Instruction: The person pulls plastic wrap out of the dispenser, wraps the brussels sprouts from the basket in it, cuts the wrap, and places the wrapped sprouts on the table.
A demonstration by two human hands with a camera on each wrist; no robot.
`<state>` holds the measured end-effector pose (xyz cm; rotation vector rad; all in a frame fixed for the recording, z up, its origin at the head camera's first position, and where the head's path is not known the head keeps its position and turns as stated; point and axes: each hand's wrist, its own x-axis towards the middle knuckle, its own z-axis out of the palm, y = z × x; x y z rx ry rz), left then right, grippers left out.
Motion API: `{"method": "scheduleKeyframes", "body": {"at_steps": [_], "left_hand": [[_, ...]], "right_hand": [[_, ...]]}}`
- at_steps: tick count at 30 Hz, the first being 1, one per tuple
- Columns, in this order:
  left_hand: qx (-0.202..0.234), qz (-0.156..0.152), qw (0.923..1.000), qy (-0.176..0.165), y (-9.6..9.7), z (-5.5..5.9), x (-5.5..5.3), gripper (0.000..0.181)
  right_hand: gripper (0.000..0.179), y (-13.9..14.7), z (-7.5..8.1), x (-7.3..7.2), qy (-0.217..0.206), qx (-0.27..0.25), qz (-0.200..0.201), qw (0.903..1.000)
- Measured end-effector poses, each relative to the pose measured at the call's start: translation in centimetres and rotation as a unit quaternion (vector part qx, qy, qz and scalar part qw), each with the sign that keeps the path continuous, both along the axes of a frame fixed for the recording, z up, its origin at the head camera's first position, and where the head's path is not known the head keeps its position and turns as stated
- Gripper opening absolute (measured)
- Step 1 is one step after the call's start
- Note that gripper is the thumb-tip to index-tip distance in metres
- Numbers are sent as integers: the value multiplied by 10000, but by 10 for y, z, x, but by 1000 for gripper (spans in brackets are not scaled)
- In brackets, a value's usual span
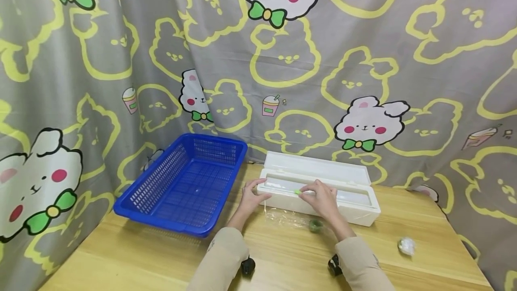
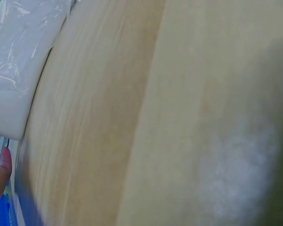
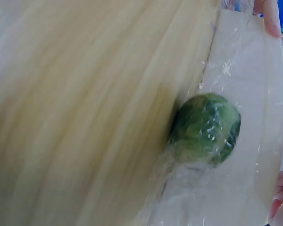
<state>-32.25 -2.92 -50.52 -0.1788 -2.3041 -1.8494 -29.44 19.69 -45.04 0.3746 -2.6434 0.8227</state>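
A long white cling film box lies on the table, its lid raised behind it. My left hand grips the box's left end, thumb on the front and fingertips on the top edge. My right hand pinches a small green slide cutter on the box's top. Clear cling film hangs over the front onto the table. Below my right hand, a round green vegetable lies in the film against the box front. In the left wrist view only some fingers show.
To the left stands a blue plastic basket with slotted walls. A small film-wrapped ball sits on the table at the right. A patterned curtain hangs behind the wooden table.
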Motion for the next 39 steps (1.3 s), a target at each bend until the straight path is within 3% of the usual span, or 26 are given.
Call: {"method": "scheduleKeyframes", "body": {"at_steps": [8,14,26,33,39], "left_hand": [[-68,-190,9998,-66,10,-2,3,49],[-81,-130,9997,-189,14,0,4,49],[-69,-109,9998,-170,5,2,0,50],[-7,-88,9997,-206,5,2,3,50],[-26,-80,9999,-151,-5,1,0,50]], "right_hand": [[12,17,-1,10,-53,121,-214,9997],[14,29,-2,15,-30,202,-234,9995],[13,56,2,19,-6,263,-306,9992],[15,69,6,21,-88,465,-262,9985],[15,98,6,28,-91,558,-521,9970]]}}
